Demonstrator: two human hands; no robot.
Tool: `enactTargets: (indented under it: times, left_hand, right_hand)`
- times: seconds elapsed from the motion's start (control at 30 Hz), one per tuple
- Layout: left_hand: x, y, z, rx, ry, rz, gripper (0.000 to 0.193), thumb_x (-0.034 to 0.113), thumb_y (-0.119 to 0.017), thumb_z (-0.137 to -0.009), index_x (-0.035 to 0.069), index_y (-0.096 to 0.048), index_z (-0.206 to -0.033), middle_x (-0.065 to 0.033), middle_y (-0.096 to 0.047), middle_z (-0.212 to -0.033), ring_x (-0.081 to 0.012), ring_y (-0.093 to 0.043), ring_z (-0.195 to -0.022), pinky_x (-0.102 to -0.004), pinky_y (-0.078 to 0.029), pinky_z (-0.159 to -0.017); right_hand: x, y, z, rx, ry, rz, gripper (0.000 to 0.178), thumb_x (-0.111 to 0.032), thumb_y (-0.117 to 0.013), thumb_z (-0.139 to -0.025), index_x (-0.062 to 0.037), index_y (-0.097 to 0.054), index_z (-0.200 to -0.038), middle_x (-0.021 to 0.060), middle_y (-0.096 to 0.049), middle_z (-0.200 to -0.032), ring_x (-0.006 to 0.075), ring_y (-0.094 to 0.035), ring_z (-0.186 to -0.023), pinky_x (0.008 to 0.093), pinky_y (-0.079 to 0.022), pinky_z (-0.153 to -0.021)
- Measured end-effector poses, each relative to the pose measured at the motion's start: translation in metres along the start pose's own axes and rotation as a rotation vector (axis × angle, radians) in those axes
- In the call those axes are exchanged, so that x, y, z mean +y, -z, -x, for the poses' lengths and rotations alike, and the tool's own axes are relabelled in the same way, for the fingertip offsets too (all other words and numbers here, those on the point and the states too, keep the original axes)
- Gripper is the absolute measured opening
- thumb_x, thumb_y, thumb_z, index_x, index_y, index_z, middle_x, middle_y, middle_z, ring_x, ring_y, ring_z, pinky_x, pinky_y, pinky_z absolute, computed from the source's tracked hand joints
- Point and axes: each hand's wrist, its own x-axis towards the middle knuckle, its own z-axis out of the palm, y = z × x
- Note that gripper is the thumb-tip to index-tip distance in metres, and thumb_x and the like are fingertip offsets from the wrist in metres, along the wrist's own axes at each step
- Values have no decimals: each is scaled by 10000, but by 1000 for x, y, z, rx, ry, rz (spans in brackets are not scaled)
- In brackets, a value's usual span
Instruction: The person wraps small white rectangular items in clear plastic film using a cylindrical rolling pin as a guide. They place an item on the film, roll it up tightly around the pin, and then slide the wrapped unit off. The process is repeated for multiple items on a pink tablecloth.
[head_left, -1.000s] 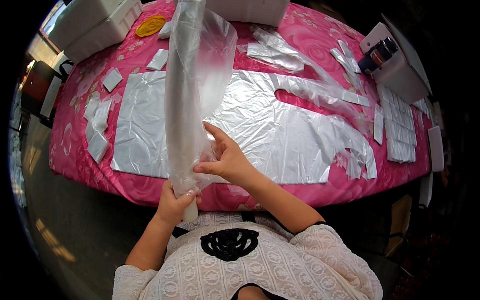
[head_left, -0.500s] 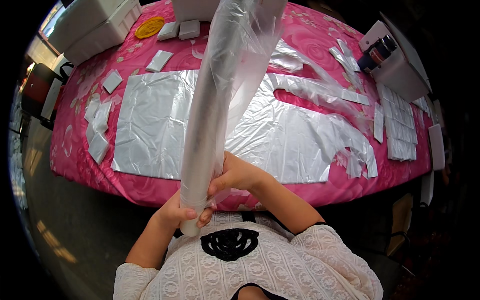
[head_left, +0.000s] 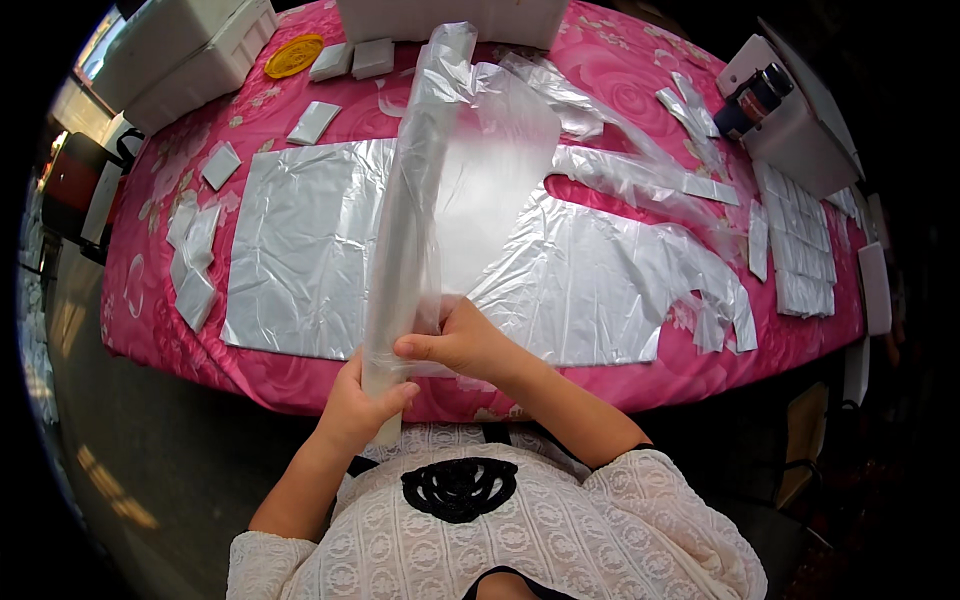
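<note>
A long roll of clear plastic film (head_left: 400,220) stands out from my body over the table, its near end close to my waist. Around its lower end my left hand (head_left: 365,408) is wrapped. My right hand (head_left: 452,345) grips the roll a little higher up, its thumb across the film. A loose translucent sheet of film hangs off the roll's right side. Beneath it lie flat silvery-white plastic sheets (head_left: 300,240), the right-hand one (head_left: 580,280) cut with a curved opening and strips.
A pink floral cloth (head_left: 200,355) covers the table. Folded plastic packets (head_left: 195,265) lie left, stacked ones (head_left: 800,245) right. White foam boxes (head_left: 450,20) line the back. A dark bottle (head_left: 755,100) stands by a white box at right. A yellow coil (head_left: 294,56) lies far left.
The roll's far end has dropped away from me toward the table, and its whole length now shows. Loose film has spread to the right. My left hand has shifted slightly up.
</note>
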Motion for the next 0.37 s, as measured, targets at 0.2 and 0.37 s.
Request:
enactTargets:
  times: [0.2,0.37]
  left_hand:
    - [-3,8,8,-526,135,730,380,276,-671,-693,7,-527,-920,-55,-542,-651,-128,-525,-543,-247,-419,-513]
    - [-28,5,-7,-1129,187,1250,422,320,-679,-672,6,-519,-905,-71,-550,-642,-200,-536,-517,-296,-423,-488]
  right_hand:
    - [-2,-5,-1,-196,14,-135,458,-238,-783,-685,-2,-586,-1025,41,-623,-942,131,-579,-885,264,-459,-790]
    - [4,-14,-4,-268,27,-207,606,-294,-804,-650,-21,-543,-1123,79,-581,-1083,147,-540,-1009,290,-401,-909]
